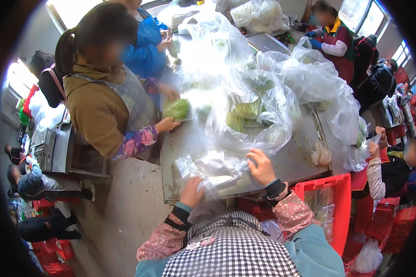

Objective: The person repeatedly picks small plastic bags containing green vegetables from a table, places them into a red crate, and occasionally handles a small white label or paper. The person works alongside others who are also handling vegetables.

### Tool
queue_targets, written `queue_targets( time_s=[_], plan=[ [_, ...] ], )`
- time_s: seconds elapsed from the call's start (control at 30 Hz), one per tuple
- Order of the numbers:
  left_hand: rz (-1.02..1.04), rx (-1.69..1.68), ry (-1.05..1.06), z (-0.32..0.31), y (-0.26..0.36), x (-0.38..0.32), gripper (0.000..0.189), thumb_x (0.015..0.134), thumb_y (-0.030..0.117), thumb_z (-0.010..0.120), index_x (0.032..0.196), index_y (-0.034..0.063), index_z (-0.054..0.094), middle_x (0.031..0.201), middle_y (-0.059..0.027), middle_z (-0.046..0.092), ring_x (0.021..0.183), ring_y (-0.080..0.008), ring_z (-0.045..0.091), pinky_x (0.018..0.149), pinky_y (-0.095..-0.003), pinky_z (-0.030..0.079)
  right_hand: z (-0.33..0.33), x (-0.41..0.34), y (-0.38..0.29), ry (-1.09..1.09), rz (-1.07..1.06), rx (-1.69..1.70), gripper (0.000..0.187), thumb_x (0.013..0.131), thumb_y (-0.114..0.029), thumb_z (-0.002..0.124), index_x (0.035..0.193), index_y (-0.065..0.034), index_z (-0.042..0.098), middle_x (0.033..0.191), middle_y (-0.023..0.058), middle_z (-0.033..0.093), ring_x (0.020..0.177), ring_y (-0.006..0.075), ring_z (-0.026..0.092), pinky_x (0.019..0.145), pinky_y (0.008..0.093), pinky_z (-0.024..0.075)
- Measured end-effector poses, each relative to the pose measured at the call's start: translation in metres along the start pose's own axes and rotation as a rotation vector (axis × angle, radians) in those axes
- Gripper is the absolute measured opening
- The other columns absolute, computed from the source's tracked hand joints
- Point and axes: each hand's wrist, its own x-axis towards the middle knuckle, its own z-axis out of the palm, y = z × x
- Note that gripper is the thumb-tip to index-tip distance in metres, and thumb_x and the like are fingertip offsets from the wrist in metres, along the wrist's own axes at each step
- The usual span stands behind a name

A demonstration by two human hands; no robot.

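Note:
A stack of flat clear plastic bags (219,170) lies on the metal table (190,145) near its front edge. My left hand (192,192) is at the near left corner of the stack, with thin film between its curled fingers and thumb. On the other side of the stack, my right hand (261,168) is raised with its fingers apart and nothing visible in it. Just beyond it sits a large open clear plastic sack (280,135). Bundles of thin green vegetable stems (248,110) lie inside the sack, partly hidden by film and glare.
A co-worker (97,100) at the left holds a wrapped green bundle (176,109). Another person's hands (376,145) handle a bag at the right. A red plastic crate (341,207) with filled bags stands beside my right arm. More filled sacks (308,76) cover the table's far side.

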Motion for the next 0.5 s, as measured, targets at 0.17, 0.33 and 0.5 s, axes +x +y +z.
queue_targets(
  time_s=[0.17, 0.33, 0.5],
  plan=[
    [-0.061, -0.048, 0.017, -0.011, 0.035, -0.005, 0.032, 0.089, 0.011, 0.066, 0.119, 0.0027, 0.059, 0.119, -0.0145, 0.058, 0.105, -0.0285, 0.062, 0.087, -0.0359, 0.051, -0.018, 0.089, 0.030, 0.140, -0.126, -0.095, 0.030, 0.084, -0.015, 0.068, 0.110, -0.0024, 0.065, 0.124, 0.0162, 0.060, 0.117, 0.0352, 0.057, 0.100, 0.0418, 0.0458],
    [-0.058, -0.142, -0.059, -0.019, 0.077, 0.011, 0.030, 0.092, 0.009, 0.064, 0.121, 0.0059, 0.061, 0.117, -0.0118, 0.059, 0.097, -0.0221, 0.065, 0.083, -0.0338, 0.052, 0.025, 0.228, 0.066, 0.114, 0.001, -0.229, 0.077, 0.080, -0.027, 0.075, 0.142, 0.0006, 0.039, 0.148, 0.0242, 0.036, 0.133, 0.0396, 0.041, 0.112, 0.0436, 0.0362],
    [-0.148, -0.203, -0.033, -0.037, 0.104, 0.027, 0.030, 0.092, 0.007, 0.064, 0.121, 0.0048, 0.061, 0.116, -0.0109, 0.061, 0.099, -0.0196, 0.065, 0.085, -0.0315, 0.053, 0.041, 0.309, 0.060, 0.131, -0.055, -0.379, 0.034, 0.079, -0.018, 0.070, 0.110, -0.0058, 0.065, 0.118, 0.0189, 0.061, 0.107, 0.0349, 0.059, 0.097, 0.0428, 0.0463]
  ],
)
